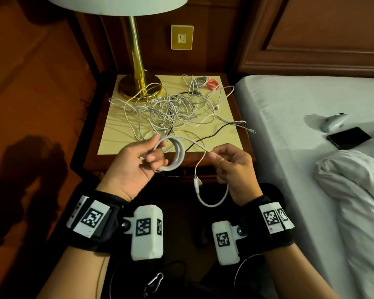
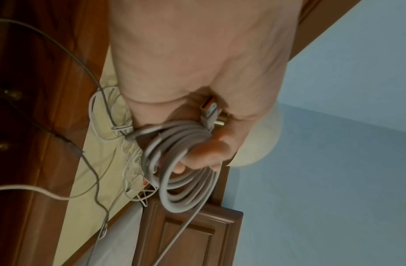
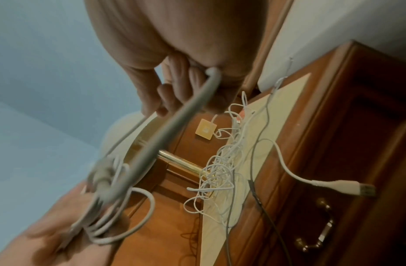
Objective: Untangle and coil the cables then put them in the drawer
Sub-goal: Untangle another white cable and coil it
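While the left hand (image 1: 131,167) curls thumb and fingers round a white coiled cable (image 1: 175,153), gripping it above the nightstand's (image 1: 233,117) front edge, the right hand (image 1: 233,169) pinches that cable's loose tail between thumb and forefinger, its plug (image 1: 197,182) dangling below. Behind them a tangle of cables (image 1: 173,108) lies on the nightstand top beside the lamp (image 1: 138,83). The left wrist view alone shows a connector (image 2: 209,115) tucked under the thumb; the right wrist view alone shows the drawer handle (image 3: 320,232), with the drawer closed.

lampshade (image 1: 117,4) cut off at top, coil (image 3: 101,181) blurred in right wrist view
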Available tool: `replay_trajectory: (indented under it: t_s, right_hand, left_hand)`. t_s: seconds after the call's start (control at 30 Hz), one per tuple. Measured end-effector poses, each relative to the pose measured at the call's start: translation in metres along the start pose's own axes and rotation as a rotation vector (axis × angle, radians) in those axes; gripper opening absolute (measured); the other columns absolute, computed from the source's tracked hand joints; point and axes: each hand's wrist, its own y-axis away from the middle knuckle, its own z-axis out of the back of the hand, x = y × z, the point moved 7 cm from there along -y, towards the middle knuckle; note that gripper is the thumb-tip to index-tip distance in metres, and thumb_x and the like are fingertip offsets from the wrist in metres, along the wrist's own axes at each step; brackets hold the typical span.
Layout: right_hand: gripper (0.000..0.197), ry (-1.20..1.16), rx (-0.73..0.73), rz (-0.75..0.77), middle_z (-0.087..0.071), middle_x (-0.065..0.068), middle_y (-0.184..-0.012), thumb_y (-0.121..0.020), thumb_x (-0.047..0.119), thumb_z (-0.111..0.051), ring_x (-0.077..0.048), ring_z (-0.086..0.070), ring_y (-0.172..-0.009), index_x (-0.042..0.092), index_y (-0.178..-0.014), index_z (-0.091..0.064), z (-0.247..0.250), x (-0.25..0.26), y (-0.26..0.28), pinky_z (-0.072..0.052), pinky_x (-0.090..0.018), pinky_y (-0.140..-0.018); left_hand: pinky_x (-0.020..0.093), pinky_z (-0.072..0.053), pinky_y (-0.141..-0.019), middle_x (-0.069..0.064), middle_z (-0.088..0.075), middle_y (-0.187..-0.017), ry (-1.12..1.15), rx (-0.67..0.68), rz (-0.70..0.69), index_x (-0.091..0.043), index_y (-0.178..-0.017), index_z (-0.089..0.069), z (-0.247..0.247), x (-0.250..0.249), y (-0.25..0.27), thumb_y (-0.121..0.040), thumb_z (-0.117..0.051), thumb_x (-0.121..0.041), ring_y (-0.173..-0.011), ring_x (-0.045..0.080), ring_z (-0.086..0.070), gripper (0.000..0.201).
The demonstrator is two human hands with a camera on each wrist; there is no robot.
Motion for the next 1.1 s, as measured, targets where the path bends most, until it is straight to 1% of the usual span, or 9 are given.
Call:
replay_trajectory:
  t_s: [0.1, 0.3, 0.37, 0.5, 0.67, 0.77, 0.87, 0.93, 1.1]
  right_hand:
    - [0.010, -0.007, -0.038, -0.062, -0.043, 0.004, -0.053, -0.089, 0.006, -0.063, -0.007, -0.029, -0.041, 0.010, -0.080, -0.061, 0.007, -0.013, 0.004, -0.024, -0.016, -0.038]
    - [0.018, 0.333, -0.163, 0.024, -0.054, 0.009, -0.054, -0.083, 0.007, -0.071, -0.004, -0.046, -0.048, 0.015, -0.069, -0.065, 0.003, -0.007, 0.002, -0.040, -0.021, -0.047]
    - [0.021, 0.510, -0.068, 0.053, -0.059, 0.010, -0.055, -0.081, 0.010, -0.074, -0.004, -0.051, -0.051, 0.021, -0.065, -0.066, -0.014, -0.003, 0.005, -0.046, -0.026, -0.054]
    - [0.013, 0.712, 0.273, 0.084, -0.056, 0.010, -0.047, -0.086, 0.015, -0.070, -0.001, -0.050, -0.044, 0.014, -0.072, -0.070, -0.057, 0.002, 0.022, -0.037, -0.011, -0.053]
    - [0.016, 0.595, 0.422, 0.175, -0.055, 0.003, -0.050, -0.091, 0.010, -0.063, -0.003, -0.046, -0.044, 0.007, -0.076, -0.069, -0.075, 0.018, 0.029, -0.034, -0.011, -0.052]
    - [0.019, 0.441, 0.326, 0.216, -0.049, 0.009, -0.046, -0.090, 0.009, -0.060, -0.002, -0.041, -0.042, 0.011, -0.073, -0.066, -0.066, 0.028, 0.022, -0.033, -0.015, -0.051]
    - [0.005, 0.334, 0.215, 0.251, -0.054, 0.009, -0.050, -0.082, 0.015, -0.065, -0.003, -0.043, -0.045, 0.012, -0.080, -0.063, -0.054, 0.034, 0.016, -0.034, -0.021, -0.052]
    - [0.030, 0.263, 0.212, 0.239, -0.055, -0.001, -0.054, -0.074, 0.013, -0.071, -0.013, -0.045, -0.046, 0.011, -0.100, -0.055, -0.049, 0.033, 0.015, -0.034, -0.025, -0.050]
    - [0.076, 0.646, 0.242, 0.292, -0.047, 0.010, -0.049, -0.065, 0.010, -0.077, -0.007, -0.041, -0.045, 0.024, -0.133, -0.045, -0.047, 0.032, 0.011, -0.032, -0.018, -0.051]
  left_hand:
    - [0.024, -0.041, -0.071, -0.007, -0.033, -0.046, 0.061, -0.017, -0.047, -0.008, -0.075, -0.057, 0.007, -0.011, 0.001, -0.085, -0.052, -0.019, -0.041, 0.007, -0.033, 0.016]
    - [0.021, -0.043, -0.061, -0.006, -0.040, -0.055, -0.007, -0.148, -0.309, -0.012, -0.073, -0.064, 0.008, -0.028, 0.001, -0.096, -0.050, -0.011, -0.049, 0.006, -0.040, 0.027]
    - [0.023, -0.043, -0.061, -0.007, -0.046, -0.056, -0.183, -0.187, -0.417, -0.009, -0.080, -0.061, 0.003, -0.033, 0.003, -0.098, -0.049, -0.011, -0.051, 0.008, -0.046, 0.021]
    - [0.034, -0.046, -0.085, -0.005, -0.059, -0.060, -0.516, -0.251, -0.519, -0.004, -0.092, -0.056, -0.004, -0.032, 0.002, -0.098, -0.050, -0.017, -0.064, 0.016, -0.059, 0.015]
    - [0.015, -0.042, -0.078, 0.009, -0.067, -0.078, -0.794, -0.152, -0.381, -0.006, -0.096, -0.055, -0.012, -0.009, -0.003, -0.097, -0.054, -0.024, -0.077, 0.011, -0.065, 0.017]
    - [0.025, -0.044, -0.084, 0.001, -0.064, -0.100, -0.754, -0.180, -0.250, -0.011, -0.103, -0.061, -0.005, 0.000, -0.006, -0.090, -0.063, -0.027, -0.092, 0.015, -0.060, 0.021]
    - [0.029, -0.042, -0.055, -0.003, -0.060, -0.063, -0.630, -0.124, -0.175, -0.014, -0.084, -0.057, -0.008, 0.009, -0.008, -0.089, -0.063, -0.018, -0.053, 0.014, -0.053, 0.009]
    - [0.021, -0.031, -0.040, -0.003, -0.053, -0.048, -0.595, -0.139, -0.133, -0.011, -0.078, -0.059, -0.011, 0.012, -0.009, -0.092, -0.058, -0.015, -0.037, 0.011, -0.042, 0.015]
    - [0.023, -0.051, -0.058, -0.010, -0.063, -0.051, -0.633, -0.127, -0.085, -0.016, -0.057, -0.066, -0.023, 0.009, -0.004, -0.094, -0.058, -0.024, -0.057, 0.012, -0.061, 0.038]
